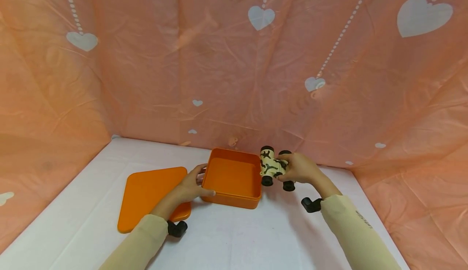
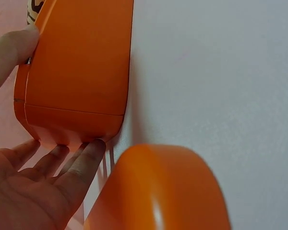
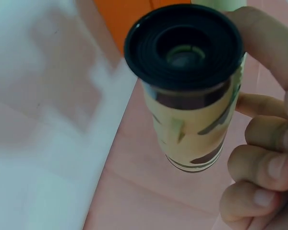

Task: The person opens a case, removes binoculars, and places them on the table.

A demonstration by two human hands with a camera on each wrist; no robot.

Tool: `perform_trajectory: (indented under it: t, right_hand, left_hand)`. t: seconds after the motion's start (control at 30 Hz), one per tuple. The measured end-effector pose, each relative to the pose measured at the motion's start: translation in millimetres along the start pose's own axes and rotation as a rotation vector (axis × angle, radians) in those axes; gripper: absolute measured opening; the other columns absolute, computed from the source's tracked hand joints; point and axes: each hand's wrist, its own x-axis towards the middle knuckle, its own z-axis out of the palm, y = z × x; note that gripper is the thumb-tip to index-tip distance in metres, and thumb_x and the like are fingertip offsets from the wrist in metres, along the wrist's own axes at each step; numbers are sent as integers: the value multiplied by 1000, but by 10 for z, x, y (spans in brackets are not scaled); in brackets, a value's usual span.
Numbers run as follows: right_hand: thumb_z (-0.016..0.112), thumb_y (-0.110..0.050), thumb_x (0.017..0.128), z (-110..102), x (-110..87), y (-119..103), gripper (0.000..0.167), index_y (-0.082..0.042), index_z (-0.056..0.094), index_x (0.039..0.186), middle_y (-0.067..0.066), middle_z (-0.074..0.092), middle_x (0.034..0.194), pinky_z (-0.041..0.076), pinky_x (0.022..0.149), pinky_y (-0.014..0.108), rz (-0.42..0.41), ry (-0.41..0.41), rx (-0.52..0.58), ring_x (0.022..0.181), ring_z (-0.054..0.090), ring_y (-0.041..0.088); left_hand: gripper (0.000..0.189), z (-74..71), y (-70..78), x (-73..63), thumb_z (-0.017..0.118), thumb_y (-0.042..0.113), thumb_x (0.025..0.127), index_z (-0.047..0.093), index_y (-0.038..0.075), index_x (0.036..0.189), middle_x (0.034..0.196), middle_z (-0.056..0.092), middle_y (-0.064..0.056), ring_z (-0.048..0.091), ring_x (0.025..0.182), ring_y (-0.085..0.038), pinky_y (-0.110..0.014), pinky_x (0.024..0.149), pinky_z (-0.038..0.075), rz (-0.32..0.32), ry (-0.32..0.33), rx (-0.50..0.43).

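Observation:
An open orange box stands on the white table. My left hand holds its left wall, thumb on the near corner and fingers along the side. Beside that hand lies the orange lid, flat on the table. My right hand grips small camouflage binoculars with black eyecups, lifted just right of the box's right rim. In the right wrist view one barrel of the binoculars fills the frame, with my fingers curled round it.
A pink sheet with white hearts walls the table at the back and on both sides. The white table surface stretches toward me in front of the box.

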Motion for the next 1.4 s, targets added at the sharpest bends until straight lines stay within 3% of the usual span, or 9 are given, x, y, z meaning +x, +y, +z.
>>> perform_trajectory:
  t: [0.1, 0.3, 0.53, 0.77, 0.87, 1.07, 1.4]
  right_hand:
    - [84, -34, 66, -3, -20, 38, 70, -11, 62, 129, -4, 54, 59, 40, 56, 26, 10, -4, -8, 56, 46, 12]
    - [84, -34, 65, -5, -48, 104, 73, -10, 61, 130, -2, 66, 78, 41, 60, 26, 12, 6, -19, 64, 49, 14]
    - [84, -34, 66, 9, -77, 171, 74, -10, 59, 132, -2, 61, 71, 38, 57, 26, 24, -13, -19, 61, 46, 13]
    - [83, -38, 66, 26, -104, 230, 74, -9, 61, 130, 0, 66, 82, 40, 59, 27, 42, -22, -44, 66, 49, 14]
    - [83, -38, 66, 44, -126, 263, 73, -8, 61, 129, -1, 66, 80, 40, 59, 27, 40, -15, -59, 66, 49, 14]
    - [82, -33, 69, 119, -187, 355, 67, -7, 61, 128, -4, 52, 59, 36, 53, 27, 33, -9, -46, 55, 44, 11]
    - [82, -29, 67, 287, -224, 451, 68, -8, 61, 128, -5, 53, 62, 38, 53, 28, 75, -21, -19, 58, 47, 11]
  left_hand:
    - [95, -2, -15, 5, 84, 21, 74, 29, 14, 151, 151, 39, -16, 48, 130, -39, -57, 107, 40, -5, 2, -3]
    - [95, -2, -22, 0, 84, 22, 74, 28, 14, 151, 151, 39, -16, 48, 131, -39, -56, 107, 40, -4, 5, -3]
    - [94, 2, -1, -7, 83, 21, 75, 28, 14, 151, 152, 38, -16, 46, 131, -39, -57, 108, 40, -7, -4, -1]
    - [95, 9, 29, 2, 84, 20, 74, 28, 12, 151, 150, 40, -16, 46, 132, -39, -57, 107, 40, -5, 2, -14]
    - [95, 11, 24, 9, 84, 19, 74, 29, 12, 151, 150, 40, -16, 47, 131, -39, -57, 107, 40, -2, 4, -11]
    - [95, 13, 7, 18, 85, 20, 73, 30, 13, 150, 149, 42, -16, 49, 129, -38, -56, 107, 41, -6, 11, -5]
    - [95, 12, -5, 14, 85, 21, 73, 30, 13, 150, 149, 42, -16, 49, 129, -38, -55, 107, 41, 1, 12, 8]
